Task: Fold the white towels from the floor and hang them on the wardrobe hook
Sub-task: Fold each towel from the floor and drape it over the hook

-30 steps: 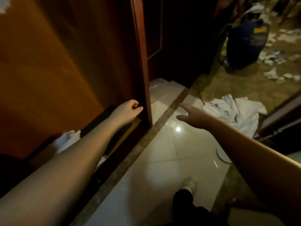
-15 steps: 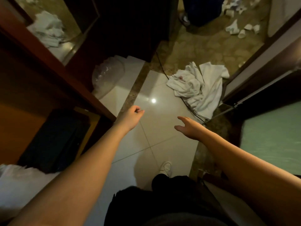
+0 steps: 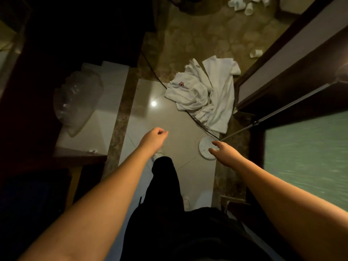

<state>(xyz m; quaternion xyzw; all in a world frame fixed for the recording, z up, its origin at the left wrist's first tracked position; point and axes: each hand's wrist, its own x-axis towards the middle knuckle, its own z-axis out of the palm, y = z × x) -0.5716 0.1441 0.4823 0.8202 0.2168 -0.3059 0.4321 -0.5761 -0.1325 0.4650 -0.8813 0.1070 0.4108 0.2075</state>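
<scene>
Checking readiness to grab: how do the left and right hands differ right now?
The left hand has fingers loosely curled under; the right hand has fingers more extended. The right hand overlaps the round white disc in view; the left hand shows over bare tile. Both are empty, short of the white towels.

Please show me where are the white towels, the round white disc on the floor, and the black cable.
white towels (image 3: 203,95), head view, middle of the heap.
round white disc (image 3: 204,147), head view, ribbed face.
black cable (image 3: 153,73), head view, stretch over the floor.

Both hands, left hand (image 3: 155,136) and right hand (image 3: 224,150), now off the wardrobe, nearer the towels (image 3: 204,97).
</scene>
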